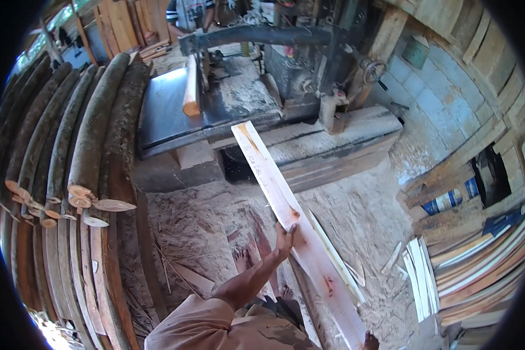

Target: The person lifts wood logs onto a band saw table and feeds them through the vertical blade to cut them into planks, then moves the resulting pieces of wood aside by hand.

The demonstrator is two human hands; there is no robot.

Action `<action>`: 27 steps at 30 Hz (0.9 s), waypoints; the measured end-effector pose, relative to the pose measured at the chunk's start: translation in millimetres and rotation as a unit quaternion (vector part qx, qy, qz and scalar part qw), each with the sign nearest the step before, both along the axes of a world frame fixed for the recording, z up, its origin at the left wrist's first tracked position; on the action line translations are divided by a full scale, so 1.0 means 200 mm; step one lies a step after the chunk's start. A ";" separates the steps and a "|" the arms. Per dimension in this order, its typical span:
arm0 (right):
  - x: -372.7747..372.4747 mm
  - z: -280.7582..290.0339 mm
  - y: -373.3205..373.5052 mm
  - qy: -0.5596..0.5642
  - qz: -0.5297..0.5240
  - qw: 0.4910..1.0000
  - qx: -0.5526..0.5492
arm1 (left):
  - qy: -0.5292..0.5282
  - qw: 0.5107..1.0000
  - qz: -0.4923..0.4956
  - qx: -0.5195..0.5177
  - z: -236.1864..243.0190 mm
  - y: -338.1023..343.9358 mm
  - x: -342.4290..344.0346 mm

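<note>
A long, pale, freshly sawn plank (268, 181) with brown knots slants from the saw table's near edge down to the lower right. My left hand (284, 240) grips its left edge near the middle, thumb and fingers closed on the wood. At the near end my right hand (370, 340) shows only in part, its fingers closed over the plank's right edge; the rest is out of frame. Beneath and along the right side of the plank lies a thin strip of wood (338, 259). Beyond, a short squared timber (191, 87) rests on the dark saw table (163, 116).
Bark-covered logs (90, 125) are stacked at the left. A saw machine with a handwheel (373, 70) stands ahead, sawdust heaped around it. Cut boards (478, 268) lie piled at the right. Sawdust and wood scraps cover the floor (198, 210). Another person (189, 14) stands at the far side.
</note>
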State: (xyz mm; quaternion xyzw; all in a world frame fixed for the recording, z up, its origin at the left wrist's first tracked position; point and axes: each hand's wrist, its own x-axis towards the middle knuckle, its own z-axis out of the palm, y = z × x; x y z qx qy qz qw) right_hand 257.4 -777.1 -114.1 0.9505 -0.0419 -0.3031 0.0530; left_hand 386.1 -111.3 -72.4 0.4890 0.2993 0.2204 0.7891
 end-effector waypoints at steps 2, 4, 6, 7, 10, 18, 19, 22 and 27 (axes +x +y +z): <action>0.16 0.49 0.29 -0.077 -0.145 0.986 0.037 | -0.022 0.971 -0.167 -0.170 0.05 -0.26 -0.02; 0.34 0.42 0.10 -0.257 -0.151 0.954 0.022 | -0.011 0.895 -0.363 -0.259 -0.07 -0.29 -0.05; 0.52 0.22 0.11 -0.175 -0.333 0.901 0.215 | 0.079 0.891 -0.438 0.086 -0.22 -0.36 -0.16; 0.61 0.18 0.35 -0.137 -0.383 0.852 0.329 | 0.112 0.874 -0.396 0.257 -0.26 -0.33 -0.29; 0.61 -0.04 0.89 -0.022 -0.255 0.885 0.388 | 0.168 0.865 -0.377 0.286 -0.38 -0.22 -0.71; 0.44 -0.42 2.37 0.030 0.199 0.908 0.369 | 0.512 0.849 -0.039 0.126 -0.41 0.54 -1.93; 0.47 -0.33 2.55 0.026 0.214 0.909 0.356 | 0.535 0.835 0.065 0.114 -0.44 0.62 -2.15; 0.71 -0.11 2.92 0.204 0.061 0.909 0.359 | 0.478 0.824 0.305 0.005 -0.48 0.74 -2.28; 1.06 -0.32 3.38 0.231 0.168 0.894 0.345 | 0.424 0.854 0.269 -0.137 -0.47 0.78 -1.91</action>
